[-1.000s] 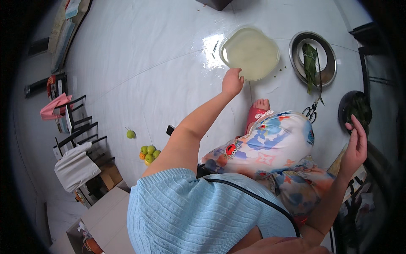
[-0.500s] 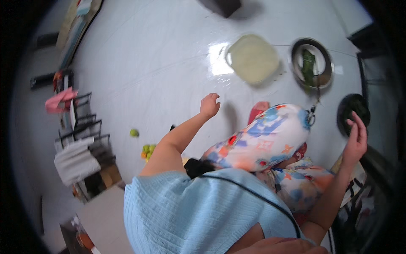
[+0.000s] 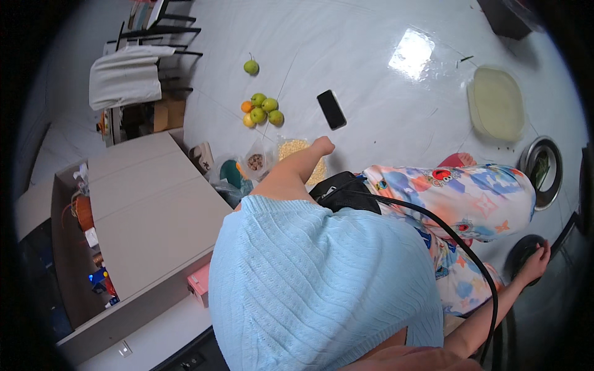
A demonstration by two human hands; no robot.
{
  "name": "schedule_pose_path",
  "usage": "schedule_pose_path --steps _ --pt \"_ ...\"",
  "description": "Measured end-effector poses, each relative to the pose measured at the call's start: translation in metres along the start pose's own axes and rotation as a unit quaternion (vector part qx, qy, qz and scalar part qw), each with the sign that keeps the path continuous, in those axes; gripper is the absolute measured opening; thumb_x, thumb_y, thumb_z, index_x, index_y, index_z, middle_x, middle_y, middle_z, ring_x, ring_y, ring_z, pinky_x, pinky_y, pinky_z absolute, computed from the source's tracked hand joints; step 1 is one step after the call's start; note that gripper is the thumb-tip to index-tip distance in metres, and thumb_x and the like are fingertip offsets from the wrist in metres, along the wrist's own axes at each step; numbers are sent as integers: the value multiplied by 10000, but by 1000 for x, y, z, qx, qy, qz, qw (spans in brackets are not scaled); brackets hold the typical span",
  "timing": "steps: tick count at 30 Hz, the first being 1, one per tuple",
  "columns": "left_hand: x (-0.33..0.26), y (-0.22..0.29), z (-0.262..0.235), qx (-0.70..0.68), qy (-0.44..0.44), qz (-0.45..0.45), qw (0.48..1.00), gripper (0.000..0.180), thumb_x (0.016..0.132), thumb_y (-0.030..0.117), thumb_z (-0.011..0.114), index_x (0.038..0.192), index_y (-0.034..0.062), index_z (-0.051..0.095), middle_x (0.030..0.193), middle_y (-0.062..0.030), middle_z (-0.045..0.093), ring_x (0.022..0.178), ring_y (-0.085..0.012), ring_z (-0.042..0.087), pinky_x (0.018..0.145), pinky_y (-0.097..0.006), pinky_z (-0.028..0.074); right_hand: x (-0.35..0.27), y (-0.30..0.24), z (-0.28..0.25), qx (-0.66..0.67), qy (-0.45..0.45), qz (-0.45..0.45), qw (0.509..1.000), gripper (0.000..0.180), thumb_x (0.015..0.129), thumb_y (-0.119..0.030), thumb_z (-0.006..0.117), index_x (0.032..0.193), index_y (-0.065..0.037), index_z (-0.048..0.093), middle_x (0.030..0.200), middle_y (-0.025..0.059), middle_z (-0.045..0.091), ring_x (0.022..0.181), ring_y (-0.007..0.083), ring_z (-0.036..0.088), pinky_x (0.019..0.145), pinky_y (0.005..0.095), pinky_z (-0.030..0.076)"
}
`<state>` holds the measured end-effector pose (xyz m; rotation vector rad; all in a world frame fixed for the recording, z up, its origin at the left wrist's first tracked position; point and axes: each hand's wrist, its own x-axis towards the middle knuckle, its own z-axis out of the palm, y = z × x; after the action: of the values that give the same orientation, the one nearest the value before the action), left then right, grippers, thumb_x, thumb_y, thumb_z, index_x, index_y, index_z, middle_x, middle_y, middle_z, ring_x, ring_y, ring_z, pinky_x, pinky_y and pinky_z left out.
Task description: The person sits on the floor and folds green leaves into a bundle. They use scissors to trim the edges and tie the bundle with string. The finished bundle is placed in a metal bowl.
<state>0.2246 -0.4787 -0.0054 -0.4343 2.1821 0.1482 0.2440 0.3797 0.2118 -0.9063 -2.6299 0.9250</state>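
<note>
My left hand (image 3: 323,146) hangs over the floor beside a clear bag of pale yellow kernels (image 3: 292,148). It looks rounded, with its fingers hidden beneath it, and nothing shows in it. Beyond it a dark-screened phone (image 3: 331,110) lies on the tiles. On the right, my right hand (image 3: 536,264) is beside a dark round bowl (image 3: 525,245), its fingers loosely bent and apart, holding nothing visible. Whether it touches the bowl is unclear. A metal basin (image 3: 558,168) with green leaves (image 3: 541,170) inside stands farther off at the right.
Several green fruits (image 3: 269,104) and an orange one (image 3: 247,106) lie on the floor, a single green fruit (image 3: 250,66) apart. A pale yellowish tub (image 3: 497,102) stands far right. Plastic bags (image 3: 255,162) and a large grey cabinet (image 3: 148,210) are at left.
My view has swung left, bringing the phone, bags and cabinet into sight. The right hand, earlier raised with fingers stretched, now sits lower, fingers more bent. My left hand is now over the kernel bag's side.
</note>
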Motion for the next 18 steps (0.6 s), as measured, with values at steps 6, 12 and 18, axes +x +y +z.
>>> schedule_pose_path --steps 6,12,18 --pt "18 36 -8 -166 19 -104 980 442 837 334 565 1058 -26 698 1167 -251 657 1111 -383 631 954 -434 506 -20 -46 -45 -293 15 -136 946 375 970 -202 487 1317 -135 611 1270 103 648 1077 300 651 902 369 496" --pt "71 27 -15 -234 89 -152 956 558 796 457 625 1067 -26 693 1160 -240 663 1117 -380 625 973 -444 492 -70 -67 -81 -320 42 -27 946 378 940 -123 509 1299 -142 624 1262 109 650 1053 325 650 864 416 511" --pt "129 -5 -4 -301 105 -143 937 743 733 518 743 1205 -42 614 1248 -228 631 1175 -356 601 1012 -421 474 -115 -35 -95 -309 144 50 939 406 925 -101 515 1327 -106 571 1294 137 615 1057 342 637 888 427 496"
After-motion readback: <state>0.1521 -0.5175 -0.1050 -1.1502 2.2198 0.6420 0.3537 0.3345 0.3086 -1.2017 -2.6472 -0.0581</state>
